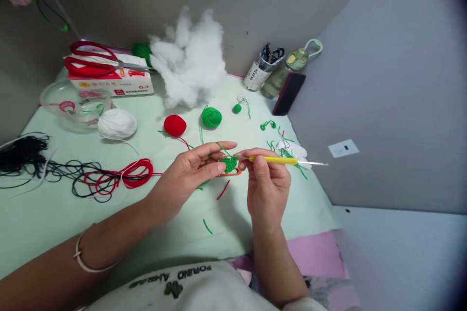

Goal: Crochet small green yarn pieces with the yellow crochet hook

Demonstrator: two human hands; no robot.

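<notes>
My left hand (189, 171) pinches a small green crocheted piece (229, 163) between thumb and fingers above the pale green table (47, 214). My right hand (268, 180) grips a yellow-handled crochet hook (277, 160), its metal end pointing right and its hook end at the green piece. Green yarn runs from the piece back toward a green yarn ball (211, 117). An orange object (233, 173) lies partly hidden under the piece.
A red yarn ball (175, 125), white yarn ball (116, 123), glass bowl (75, 104), white stuffing (189, 60), red scissors (91, 58) on a box, tangled red and black cords (105, 177), a pen jar (260, 70), bottle (288, 65) and phone (289, 93) surround the work.
</notes>
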